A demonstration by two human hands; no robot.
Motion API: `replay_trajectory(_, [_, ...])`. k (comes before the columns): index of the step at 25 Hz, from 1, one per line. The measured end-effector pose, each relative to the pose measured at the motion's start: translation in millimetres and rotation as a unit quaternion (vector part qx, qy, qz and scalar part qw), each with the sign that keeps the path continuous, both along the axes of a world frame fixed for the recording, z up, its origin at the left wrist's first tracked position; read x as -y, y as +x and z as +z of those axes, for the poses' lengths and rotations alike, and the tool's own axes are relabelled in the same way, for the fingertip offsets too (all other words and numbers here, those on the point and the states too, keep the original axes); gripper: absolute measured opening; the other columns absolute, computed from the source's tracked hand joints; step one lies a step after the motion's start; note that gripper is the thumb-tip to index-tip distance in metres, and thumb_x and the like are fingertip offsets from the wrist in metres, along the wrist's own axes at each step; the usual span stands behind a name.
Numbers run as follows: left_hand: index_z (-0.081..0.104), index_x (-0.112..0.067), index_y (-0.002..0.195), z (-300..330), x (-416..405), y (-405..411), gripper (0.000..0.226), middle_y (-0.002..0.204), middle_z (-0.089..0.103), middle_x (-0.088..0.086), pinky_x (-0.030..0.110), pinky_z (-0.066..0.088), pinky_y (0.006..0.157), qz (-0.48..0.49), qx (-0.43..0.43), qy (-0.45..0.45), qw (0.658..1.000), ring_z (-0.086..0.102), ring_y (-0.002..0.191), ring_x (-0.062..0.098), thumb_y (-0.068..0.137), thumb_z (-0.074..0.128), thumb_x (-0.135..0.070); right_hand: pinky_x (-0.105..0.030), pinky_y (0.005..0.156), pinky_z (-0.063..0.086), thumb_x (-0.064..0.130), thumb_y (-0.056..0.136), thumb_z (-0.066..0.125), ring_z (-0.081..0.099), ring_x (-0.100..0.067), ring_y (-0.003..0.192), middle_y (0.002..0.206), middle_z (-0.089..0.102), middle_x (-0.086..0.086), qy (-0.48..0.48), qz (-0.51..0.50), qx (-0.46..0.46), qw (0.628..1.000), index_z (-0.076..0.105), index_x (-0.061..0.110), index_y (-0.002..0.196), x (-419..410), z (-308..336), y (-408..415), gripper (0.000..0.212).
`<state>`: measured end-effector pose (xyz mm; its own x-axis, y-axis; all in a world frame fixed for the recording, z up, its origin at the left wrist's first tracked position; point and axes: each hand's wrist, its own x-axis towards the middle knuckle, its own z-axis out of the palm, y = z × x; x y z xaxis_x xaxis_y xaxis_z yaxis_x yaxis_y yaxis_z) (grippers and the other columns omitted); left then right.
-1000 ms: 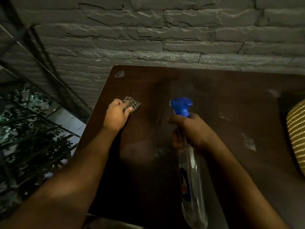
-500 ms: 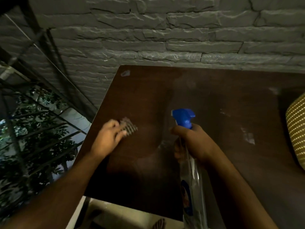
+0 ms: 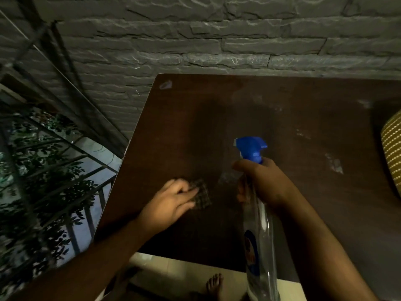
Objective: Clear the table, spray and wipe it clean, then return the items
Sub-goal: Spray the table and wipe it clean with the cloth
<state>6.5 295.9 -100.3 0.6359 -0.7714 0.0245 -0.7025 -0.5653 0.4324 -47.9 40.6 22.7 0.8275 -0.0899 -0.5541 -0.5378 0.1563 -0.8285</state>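
Here, on the dark brown wooden table [image 3: 271, 118], I counted one small checked cloth [image 3: 201, 195], one clear plastic spray bottle with a blue trigger head [image 3: 258, 227], and my two bare hands. My left hand [image 3: 171, 203] lay flat on the cloth, fingers stretched forward and pressing it against the tabletop near the left front part of the table; I was not curling round it, only bearing down with the fingers, and most of the cloth stuck out past my fingertips toward the right. My right hand [image 3: 262, 183] was wrapped tight round the neck of the bottle just under the blue head, thumb on the near side, holding it above the table with the nozzle pointing away from me and the clear body slanting back toward my chest. The two hands were near each other but apart. Pale smears and streaks showed on the wood to the right of the bottle and toward the far edge. A grey rough stone wall [image 3: 217, 40] stood right behind the table. A yellow dotted cushion [image 3: 392, 148] edged in at the right. To the left ran a dark metal railing [image 3: 65, 148] with green leaves behind it. Below the front edge I saw one bare foot [image 3: 214, 286] on the pale floor.
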Motion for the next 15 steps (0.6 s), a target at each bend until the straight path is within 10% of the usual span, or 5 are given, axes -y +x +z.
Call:
replay_trajectory(9, [0.057,-0.014,0.131,-8.5,68.0,126.5,0.041,0.117,0.051,0.009,0.034,0.040,0.093,0.275,0.055,0.026,0.960,0.048,0.108,0.027,0.095,0.054,-0.032,-0.031,0.048,0.052,0.022,0.085,0.065,0.056,-0.018,0.047,0.058,0.055,-0.005,0.000,-0.021,-0.013,1.000,0.055,0.012,0.093,-3.2,-3.7,-16.6,0.017])
replay_trajectory(15, [0.062,-0.018,0.126,-6.6,42.1,-0.9,0.038,0.108,0.054,0.003,0.026,0.040,0.085,0.070,0.038,-0.011,0.997,0.051,0.098,0.018,0.093,0.053,-0.035,-0.030,0.048,0.052,0.022,0.086,0.063,0.057,-0.018,0.049,0.062,0.056,-0.007,0.003,0.001,-0.015,1.000,0.054,0.010,0.098,-5.0,3.1,-40.1,0.019])
